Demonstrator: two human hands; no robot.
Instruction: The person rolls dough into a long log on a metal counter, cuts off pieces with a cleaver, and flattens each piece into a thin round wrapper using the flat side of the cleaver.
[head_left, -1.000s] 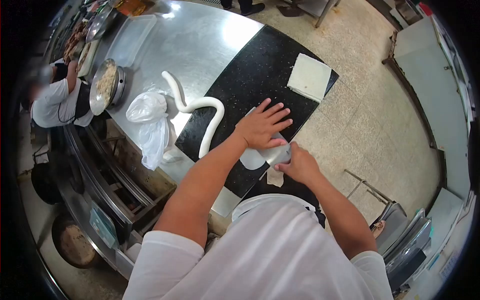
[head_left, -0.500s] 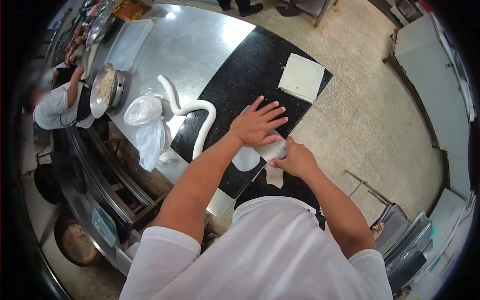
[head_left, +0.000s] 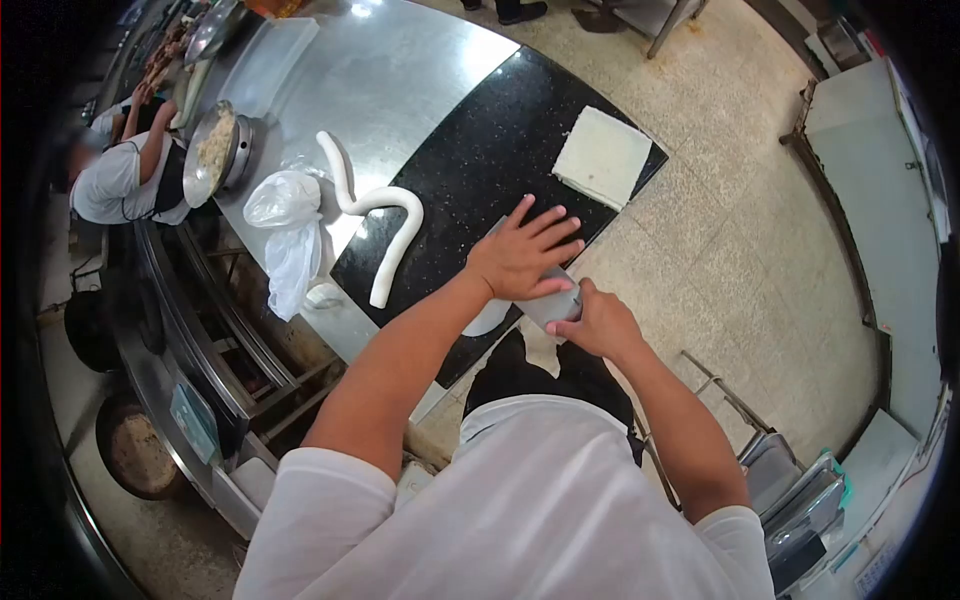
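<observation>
My left hand [head_left: 528, 258] lies with fingers spread over the broad grey metal blade of a cleaver [head_left: 541, 300], near the edge of a black speckled worktop [head_left: 465, 150]. My right hand [head_left: 606, 322] is closed around the cleaver's handle end, most of which its fingers hide. Partly covered by the blade and my left wrist is a thin white dough round [head_left: 487, 320]. To the left, a long white dough rope [head_left: 402, 220] curves across the worktop and onto the steel table. A stack of white square sheets [head_left: 602, 157] sits at the worktop's far right corner.
A crumpled plastic bag [head_left: 285, 200] rests on the steel table [head_left: 370, 70]. Beyond it is a metal bowl [head_left: 212, 155] of pale crumbly food. A co-worker [head_left: 130, 170] stands at the far left. Metal counters and a wok [head_left: 140, 445] are at lower left.
The blade has turned and now looks greyer, covering more of the dough round. My hands keep their places on it. The view has shifted slightly, and the dough rope's near end now shows.
</observation>
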